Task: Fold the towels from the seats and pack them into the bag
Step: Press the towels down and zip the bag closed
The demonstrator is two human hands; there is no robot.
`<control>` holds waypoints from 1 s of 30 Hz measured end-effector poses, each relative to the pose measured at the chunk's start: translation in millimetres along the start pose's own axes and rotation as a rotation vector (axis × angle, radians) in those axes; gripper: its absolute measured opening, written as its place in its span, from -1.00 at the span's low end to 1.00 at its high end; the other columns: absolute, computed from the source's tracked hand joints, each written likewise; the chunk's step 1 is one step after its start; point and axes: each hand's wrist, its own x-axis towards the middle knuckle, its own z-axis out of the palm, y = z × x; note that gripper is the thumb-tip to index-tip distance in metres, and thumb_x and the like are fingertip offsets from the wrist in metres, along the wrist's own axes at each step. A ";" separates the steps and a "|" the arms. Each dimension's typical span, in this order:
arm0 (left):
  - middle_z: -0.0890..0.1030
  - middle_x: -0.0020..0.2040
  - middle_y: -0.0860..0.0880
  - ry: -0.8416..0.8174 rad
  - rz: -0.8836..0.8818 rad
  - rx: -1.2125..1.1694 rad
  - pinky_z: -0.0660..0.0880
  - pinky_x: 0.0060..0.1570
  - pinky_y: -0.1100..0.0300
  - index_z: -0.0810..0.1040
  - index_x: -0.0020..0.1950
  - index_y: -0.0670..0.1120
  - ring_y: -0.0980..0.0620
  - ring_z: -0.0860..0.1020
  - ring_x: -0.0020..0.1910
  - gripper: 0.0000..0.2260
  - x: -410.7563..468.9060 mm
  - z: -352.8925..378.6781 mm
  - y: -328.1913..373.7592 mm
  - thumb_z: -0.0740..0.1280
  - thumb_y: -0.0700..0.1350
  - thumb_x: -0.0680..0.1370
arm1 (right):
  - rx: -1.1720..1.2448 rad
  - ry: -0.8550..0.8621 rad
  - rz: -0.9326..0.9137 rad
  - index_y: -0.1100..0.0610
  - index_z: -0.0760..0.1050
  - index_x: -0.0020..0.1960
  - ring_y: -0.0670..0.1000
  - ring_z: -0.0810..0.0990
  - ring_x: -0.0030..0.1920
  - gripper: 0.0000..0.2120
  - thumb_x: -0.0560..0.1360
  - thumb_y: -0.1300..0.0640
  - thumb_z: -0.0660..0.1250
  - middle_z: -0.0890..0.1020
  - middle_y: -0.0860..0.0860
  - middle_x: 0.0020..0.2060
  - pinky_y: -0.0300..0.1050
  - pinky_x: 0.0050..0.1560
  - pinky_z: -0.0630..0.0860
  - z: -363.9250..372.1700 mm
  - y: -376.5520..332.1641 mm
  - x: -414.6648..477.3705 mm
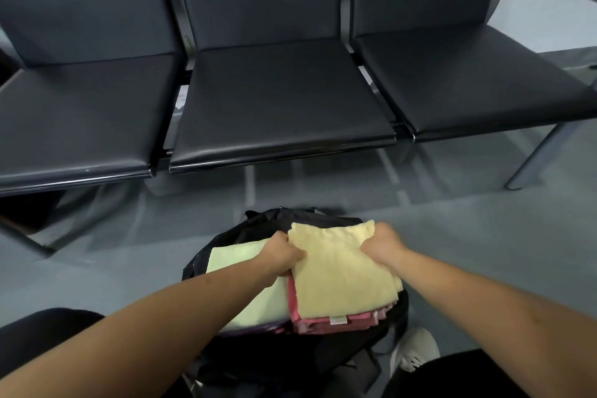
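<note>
Packing step: both hands, left hand [283, 255] and right hand [381, 244], grip the folded yellow towel [342, 275] over the black bag [323, 355] at 6 o'clock; next, probably push it down.

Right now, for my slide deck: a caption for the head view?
Left hand and right hand grip a yellow towel atop folded towels in the black bag.

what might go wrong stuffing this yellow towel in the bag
The yellow towel sits on pink towels that seem to stick out of the bag, so the stack may slide out. The left hand and right hand grip only its far end, so pushing could bunch the fold.
</note>
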 end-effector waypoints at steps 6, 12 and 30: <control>0.56 0.14 -0.11 0.000 0.081 0.207 0.56 0.17 -0.05 0.37 0.18 -0.14 -0.10 0.57 0.15 -0.67 -2.3 -7.3 -1.7 0.44 -0.15 0.52 | -0.312 0.124 -0.139 0.24 0.23 0.35 0.29 0.48 0.24 -0.59 0.53 0.33 0.22 0.41 0.25 0.27 0.02 0.13 0.45 14.9 -3.4 -36.2; 0.51 -0.20 -0.06 0.099 0.067 0.200 0.42 -0.32 0.21 0.42 -0.16 -0.13 0.02 0.48 -0.26 -0.87 -4.2 -34.5 2.5 0.24 -0.23 0.59 | -0.659 0.182 -0.595 0.11 0.13 0.54 0.26 0.16 0.52 -0.46 0.63 -0.01 0.17 0.15 0.23 0.51 0.22 0.49 0.14 32.2 -41.8 -71.2; 0.51 0.19 -0.11 0.219 0.036 0.456 0.45 0.13 0.07 0.50 0.21 -0.08 -0.10 0.51 0.14 -0.68 41.1 -136.6 -65.6 0.29 0.10 0.59 | -0.980 -0.091 -0.610 -0.38 -0.31 0.56 0.44 -0.33 0.55 -0.16 0.39 -0.64 -0.13 -0.38 0.14 0.59 0.68 0.30 -0.31 179.4 -32.6 -29.4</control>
